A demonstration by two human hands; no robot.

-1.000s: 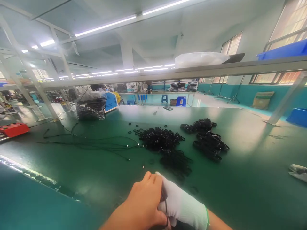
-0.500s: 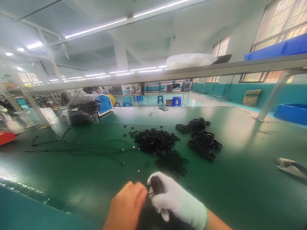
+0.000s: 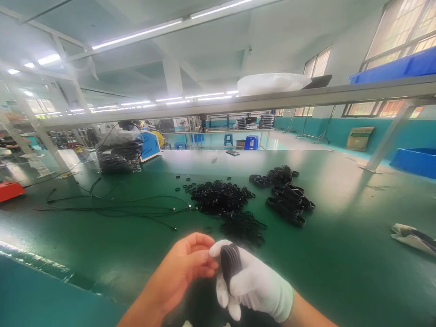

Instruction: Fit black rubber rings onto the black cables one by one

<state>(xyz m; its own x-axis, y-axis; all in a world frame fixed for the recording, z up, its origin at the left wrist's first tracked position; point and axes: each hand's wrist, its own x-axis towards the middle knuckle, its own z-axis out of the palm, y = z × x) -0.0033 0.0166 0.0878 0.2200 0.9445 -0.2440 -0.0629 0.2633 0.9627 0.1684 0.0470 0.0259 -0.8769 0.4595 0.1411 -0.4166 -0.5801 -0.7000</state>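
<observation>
Left hand (image 3: pixel 185 263) has turned beside the black coil (image 3: pixel 230 260).

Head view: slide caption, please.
White-gloved right hand grips a coiled black bundle beside the bare left hand, before small black rings heaped on a green table.

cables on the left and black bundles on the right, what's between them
In the head view, a heap of small black rings lies there.

White-and-teal wall (image 3: pixel 341 125), barred windows (image 3: pixel 402 29) at right. Tube lights (image 3: pixel 136 35) lit along pale ceiling (image 3: pixel 289 27). Blue stools (image 3: pixel 251 142) on shiny floor (image 3: pixel 282 141) beyond green table (image 3: pixel 340 218).
</observation>
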